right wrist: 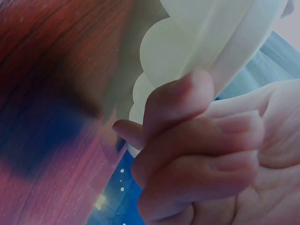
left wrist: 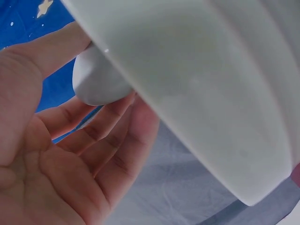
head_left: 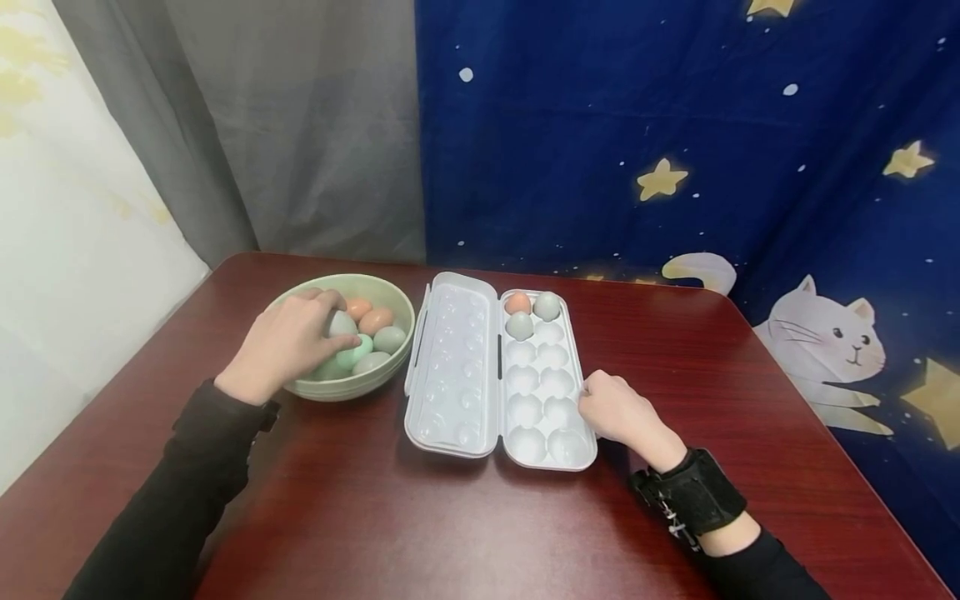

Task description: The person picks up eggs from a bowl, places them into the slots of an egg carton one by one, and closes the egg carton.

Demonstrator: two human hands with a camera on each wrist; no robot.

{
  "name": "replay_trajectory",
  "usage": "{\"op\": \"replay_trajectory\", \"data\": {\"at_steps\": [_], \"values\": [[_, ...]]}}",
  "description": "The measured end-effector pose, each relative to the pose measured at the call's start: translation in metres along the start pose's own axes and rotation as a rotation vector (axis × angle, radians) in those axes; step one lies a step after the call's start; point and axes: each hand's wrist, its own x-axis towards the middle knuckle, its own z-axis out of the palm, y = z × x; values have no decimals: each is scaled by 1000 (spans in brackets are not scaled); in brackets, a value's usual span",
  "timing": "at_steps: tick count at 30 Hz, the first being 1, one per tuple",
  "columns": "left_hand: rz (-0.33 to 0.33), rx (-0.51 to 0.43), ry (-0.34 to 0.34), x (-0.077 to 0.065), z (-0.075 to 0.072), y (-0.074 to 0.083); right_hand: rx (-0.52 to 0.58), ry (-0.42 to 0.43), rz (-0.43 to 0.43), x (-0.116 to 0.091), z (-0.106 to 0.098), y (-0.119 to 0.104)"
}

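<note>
Over the pale green bowl (head_left: 348,390), my left hand (head_left: 288,337) pinches a pale grey egg (head_left: 342,324) between thumb and fingers. The left wrist view shows that egg (left wrist: 98,79) partly hidden behind the bowl's side (left wrist: 187,93). Several orange, grey and mint-green eggs (head_left: 377,321) lie in the bowl. A white egg carton (head_left: 527,446) lies opened flat, its lid (head_left: 450,367) to the left. My right hand (head_left: 618,410) has its fingers curled and holds the carton's right edge. In the right wrist view, a fingertip (right wrist: 201,84) touches the carton's rim.
In the carton's far end sit an orange egg (head_left: 517,303) and two grey eggs, one of them the grey egg (head_left: 547,306) at the far right. All stand on a dark red table (head_left: 360,517). Grey and blue curtains (head_left: 570,150) hang behind its far edge.
</note>
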Motion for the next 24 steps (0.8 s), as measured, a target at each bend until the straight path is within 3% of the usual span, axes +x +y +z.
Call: {"op": "replay_trajectory", "data": {"at_steps": [18,24], "values": [[-64,-41,89,-5,-12,23,9,11,14,-5,3,-2],[-36,-82,110,3,-13,33,2,15,16,-4,-1,-3]]}}
